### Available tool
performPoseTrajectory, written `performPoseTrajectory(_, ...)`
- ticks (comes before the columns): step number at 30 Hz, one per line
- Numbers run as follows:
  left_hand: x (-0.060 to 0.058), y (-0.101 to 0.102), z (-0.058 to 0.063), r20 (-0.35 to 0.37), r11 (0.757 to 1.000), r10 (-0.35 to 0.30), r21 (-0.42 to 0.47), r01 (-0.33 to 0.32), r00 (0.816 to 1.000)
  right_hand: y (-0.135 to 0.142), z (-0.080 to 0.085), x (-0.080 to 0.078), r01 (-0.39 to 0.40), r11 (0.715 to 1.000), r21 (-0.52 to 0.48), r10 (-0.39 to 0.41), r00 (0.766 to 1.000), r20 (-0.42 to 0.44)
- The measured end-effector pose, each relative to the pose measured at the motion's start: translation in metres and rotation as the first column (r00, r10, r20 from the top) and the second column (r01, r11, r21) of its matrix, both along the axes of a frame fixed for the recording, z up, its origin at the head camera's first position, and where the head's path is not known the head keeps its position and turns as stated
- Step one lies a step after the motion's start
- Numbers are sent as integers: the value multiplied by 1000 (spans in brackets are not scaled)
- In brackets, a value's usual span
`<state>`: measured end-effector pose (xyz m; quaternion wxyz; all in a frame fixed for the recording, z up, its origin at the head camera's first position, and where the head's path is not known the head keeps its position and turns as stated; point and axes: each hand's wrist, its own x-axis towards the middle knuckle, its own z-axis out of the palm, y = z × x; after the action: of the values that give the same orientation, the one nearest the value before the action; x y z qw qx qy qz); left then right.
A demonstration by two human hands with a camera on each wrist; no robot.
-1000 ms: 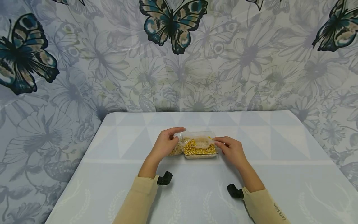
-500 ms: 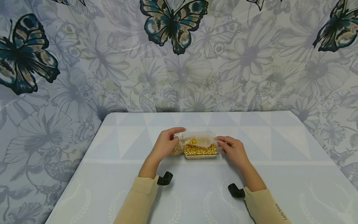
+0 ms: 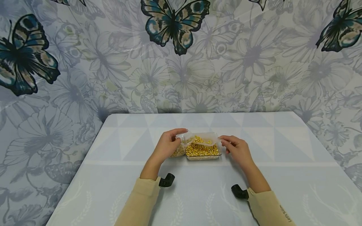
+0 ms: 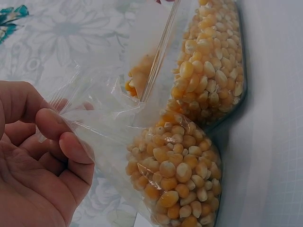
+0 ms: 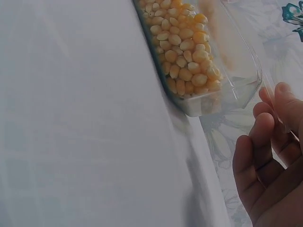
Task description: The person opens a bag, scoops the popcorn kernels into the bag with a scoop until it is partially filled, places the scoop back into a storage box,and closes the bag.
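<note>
A clear rectangular container point(image 3: 203, 152) full of yellow corn kernels stands on the table. Against its left side sits a clear plastic bag point(image 4: 175, 175), its lower part bulging with more kernels. My left hand point(image 3: 168, 142) pinches the gathered top of this bag between thumb and fingers. Translucent plastic film point(image 4: 156, 56) with a straight ridged edge lies over the container's far part, kernels showing through it. My right hand point(image 3: 236, 149), just right of the container, pinches a thin clear edge between thumb and finger. Whether film and bag are one piece I cannot tell.
The pale patterned table point(image 3: 198, 194) extends around the container, its far edge a short way behind. A floral wall covering point(image 3: 186, 75) with butterflies rises beyond it. Black wrist cameras point(image 3: 167, 180) sit at both sleeves.
My right hand has shifted slightly right and away from me. The film's front edge has moved back and straightened, baring more kernels. My left hand has stayed put.
</note>
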<state>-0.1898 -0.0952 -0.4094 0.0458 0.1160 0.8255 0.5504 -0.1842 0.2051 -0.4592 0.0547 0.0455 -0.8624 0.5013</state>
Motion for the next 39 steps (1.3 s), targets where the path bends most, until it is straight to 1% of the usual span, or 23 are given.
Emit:
performPoseTrajectory(9, 0, 0, -1, 3, 1000, 0, -1, 0, 1000, 1, 2, 0, 29, 1000, 12, -29, 999, -26)
performPoseTrajectory(16, 0, 0, -1, -2, 1000, -11, 3, 11, 1000, 1, 7, 0, 42, 999, -17, -43, 996, -72)
performPoseTrajectory(24, -1, 0, -3, 1, 1000, -1, -3, 1, 1000, 1, 16, 3, 49, 997, -54, -58, 980, -191)
performPoseTrajectory(26, -2, 0, -3, 2, 1000, -6, -3, 6, 1000, -1, 20, 5, 61, 997, -42, -68, 977, -204)
performPoseTrajectory(28, -2, 0, -2, 0, 1000, -6, 0, 6, 1000, -2, 24, 6, 59, 997, -55, -70, 974, -217)
performPoseTrajectory(33, -2, 0, -2, -1, 1000, 1, 0, -1, 1000, -2, 27, 8, 47, 996, -80, -66, 967, -245)
performPoseTrajectory(39, -1, 1, -2, 1, 1000, 2, 5, -2, 1000, -6, 32, 10, 52, 998, -45, -62, 960, -274)
